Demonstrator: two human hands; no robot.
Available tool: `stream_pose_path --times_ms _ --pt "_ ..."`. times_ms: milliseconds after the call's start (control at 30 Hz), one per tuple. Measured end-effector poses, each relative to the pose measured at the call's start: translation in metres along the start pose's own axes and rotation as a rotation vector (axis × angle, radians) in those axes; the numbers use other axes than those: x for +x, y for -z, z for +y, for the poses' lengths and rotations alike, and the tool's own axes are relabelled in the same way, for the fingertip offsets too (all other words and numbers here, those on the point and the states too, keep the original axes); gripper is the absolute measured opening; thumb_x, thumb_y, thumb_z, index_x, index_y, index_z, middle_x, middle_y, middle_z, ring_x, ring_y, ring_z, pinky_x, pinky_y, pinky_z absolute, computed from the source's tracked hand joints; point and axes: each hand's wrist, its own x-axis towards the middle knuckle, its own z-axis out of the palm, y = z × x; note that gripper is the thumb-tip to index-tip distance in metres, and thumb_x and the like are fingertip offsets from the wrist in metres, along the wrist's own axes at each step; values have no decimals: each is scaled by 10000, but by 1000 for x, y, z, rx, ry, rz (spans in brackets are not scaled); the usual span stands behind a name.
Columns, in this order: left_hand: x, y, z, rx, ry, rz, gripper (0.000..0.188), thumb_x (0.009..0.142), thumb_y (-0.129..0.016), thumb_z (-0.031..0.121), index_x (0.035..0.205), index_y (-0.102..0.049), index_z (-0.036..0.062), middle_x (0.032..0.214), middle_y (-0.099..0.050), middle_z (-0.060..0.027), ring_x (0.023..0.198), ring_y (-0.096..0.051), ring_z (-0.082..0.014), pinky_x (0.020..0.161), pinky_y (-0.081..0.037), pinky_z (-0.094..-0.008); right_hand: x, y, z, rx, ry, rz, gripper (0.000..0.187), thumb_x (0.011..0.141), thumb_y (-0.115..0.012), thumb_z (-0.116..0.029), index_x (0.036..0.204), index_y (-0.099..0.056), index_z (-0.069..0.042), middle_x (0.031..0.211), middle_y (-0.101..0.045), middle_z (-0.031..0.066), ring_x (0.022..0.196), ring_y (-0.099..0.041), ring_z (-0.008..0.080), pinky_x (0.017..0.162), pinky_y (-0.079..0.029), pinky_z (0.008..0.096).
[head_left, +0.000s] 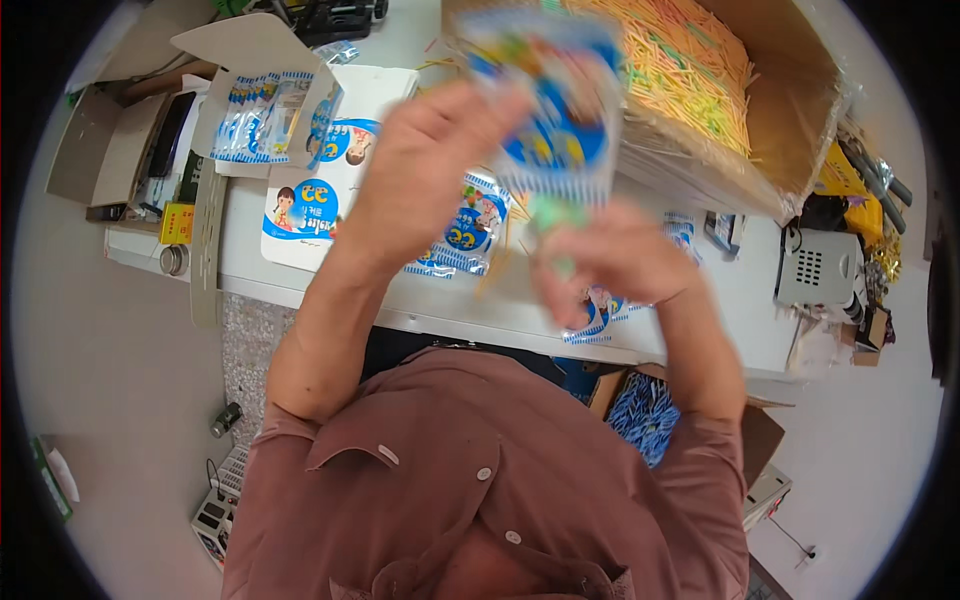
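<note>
My left hand (440,150) grips a blue and white printed packet (560,115) by its left side, raised above the white table. The packet is blurred by motion. Just below it, the fingers of my right hand (625,262) are closed around a pale green thing (558,215), too smeared to name. Similar filled packets (470,225) lie on the table beneath my hands, and a few more (598,315) are at the table's front edge under my right hand. Some thin sticks (495,270) are scattered between them.
A large plastic-lined carton (800,120) of orange, yellow and green sticks (690,70) stands at the back right. An open white box (318,150) of upright packets is at the left, beside a flat printed carton (285,245). Below the table edge sits a box of blue-and-white strips (645,415).
</note>
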Motion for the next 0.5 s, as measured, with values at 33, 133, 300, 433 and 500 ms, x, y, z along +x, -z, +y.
stream_pose_path --times_ms 33,133,300,433,500 --pt "-4 -5 -5 41 154 -184 254 999 -604 231 1056 -696 1 887 -691 -5 823 -611 -39 740 -493 -212 4 -15 21 61 -63 -1 369 986 -559 -361 1060 -579 0 835 -643 151 658 -673 272 521 -542 359" --pt "-27 -23 -4 196 882 -408 246 999 -592 218 1038 -696 -2 878 -681 -27 816 -629 -54 730 -503 -229 24 -12 102 595 107 -195 392 1003 -513 -387 1097 -586 -13 853 -639 167 771 -682 292 586 -562 366" --pt "-56 12 -64 174 234 150 244 981 -614 211 961 -694 -19 826 -692 -83 703 -679 -125 635 -548 -229 20 -24 109 402 119 32 207 1021 -518 -213 1013 -569 -13 834 -620 119 785 -646 237 679 -538 367" --pt "-55 43 -56 -4 207 483 201 944 -678 156 994 -674 -38 861 -719 -90 724 -682 -107 629 -549 -216 18 29 125 -468 692 798 161 1043 -462 -167 1089 -525 -26 999 -664 125 980 -627 219 980 -440 361" --pt "-61 44 -55 -4 208 488 207 947 -674 158 1016 -665 -37 876 -719 -89 732 -684 -106 625 -549 -213 27 45 126 -500 680 879 161 1046 -456 -166 1109 -516 -30 1061 -665 122 1008 -624 223 992 -432 354"
